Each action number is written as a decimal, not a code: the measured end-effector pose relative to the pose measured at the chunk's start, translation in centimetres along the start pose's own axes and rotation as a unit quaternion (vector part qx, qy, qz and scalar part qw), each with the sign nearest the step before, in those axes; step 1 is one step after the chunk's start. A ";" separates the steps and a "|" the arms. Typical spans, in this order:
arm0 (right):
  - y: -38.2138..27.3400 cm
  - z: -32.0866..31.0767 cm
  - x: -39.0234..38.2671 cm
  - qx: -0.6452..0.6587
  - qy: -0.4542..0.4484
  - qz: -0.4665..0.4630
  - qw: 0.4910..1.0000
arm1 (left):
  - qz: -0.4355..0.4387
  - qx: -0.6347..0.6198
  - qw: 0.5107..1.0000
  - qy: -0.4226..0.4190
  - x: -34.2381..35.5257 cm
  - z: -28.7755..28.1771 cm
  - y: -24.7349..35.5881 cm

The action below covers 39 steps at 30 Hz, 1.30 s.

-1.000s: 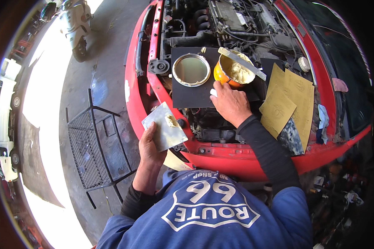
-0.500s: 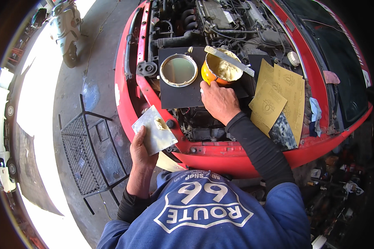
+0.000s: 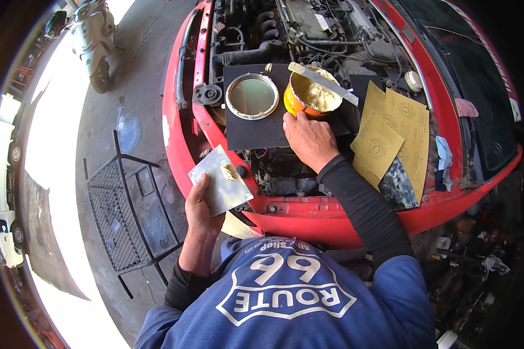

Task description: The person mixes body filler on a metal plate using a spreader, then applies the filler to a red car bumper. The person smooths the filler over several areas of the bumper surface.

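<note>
My left hand (image 3: 202, 206) grips a flat grey plate (image 3: 218, 189) by its near left edge. A small dab of cream putty (image 3: 230, 171) sits toward the plate's right side. My right hand (image 3: 311, 139) is closed at the near side of a yellow-orange can (image 3: 295, 104), its fingertips against the wall and partly hidden. Cream putty (image 3: 323, 98) fills part of the can. Across the rim lies a flat metal spreader (image 3: 326, 84), sticking out to the right. Left of the can, a round metal lid (image 3: 230, 104) rests on a black board (image 3: 244, 136).
The board lies over the open engine bay (image 3: 262, 35) of a red car (image 3: 308, 224). Tan sandpaper sheets (image 3: 384, 136) are to the right, near a blue cloth (image 3: 443, 154) and a pink cloth (image 3: 466, 108). A black metal rack (image 3: 122, 215) and a scooter (image 3: 96, 46) stand left.
The plate in my left hand has shifted slightly right. My right hand stays at the can, and the scene has moved only a little in view.
</note>
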State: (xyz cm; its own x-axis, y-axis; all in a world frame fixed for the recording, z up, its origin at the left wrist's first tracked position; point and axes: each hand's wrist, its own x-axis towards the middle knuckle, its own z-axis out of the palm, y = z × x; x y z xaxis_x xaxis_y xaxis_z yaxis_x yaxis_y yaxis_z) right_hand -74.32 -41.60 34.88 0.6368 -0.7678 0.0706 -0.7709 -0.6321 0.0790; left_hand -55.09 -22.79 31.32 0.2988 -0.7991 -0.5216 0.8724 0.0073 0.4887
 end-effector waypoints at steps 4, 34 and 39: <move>0.2 -0.2 -0.2 0.024 0.018 -0.006 1.000 | -0.004 -0.004 1.000 0.000 0.1 0.1 0.0; 0.1 -1.4 -0.7 0.123 0.035 0.038 0.991 | -0.021 -0.012 1.000 0.016 0.6 -0.2 -0.4; 1.5 -3.7 -2.1 0.373 -0.091 0.040 0.922 | -0.049 0.011 0.999 -0.005 0.9 1.9 -0.6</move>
State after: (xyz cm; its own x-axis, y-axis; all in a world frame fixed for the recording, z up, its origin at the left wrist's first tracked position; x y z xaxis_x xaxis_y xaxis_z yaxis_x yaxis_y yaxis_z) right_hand -76.78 -40.53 38.57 0.6159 -0.7774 -0.1277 -0.6557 -0.4160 -0.6300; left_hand -56.04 -24.67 31.88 0.2082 -0.8018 -0.5602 0.8887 -0.0841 0.4507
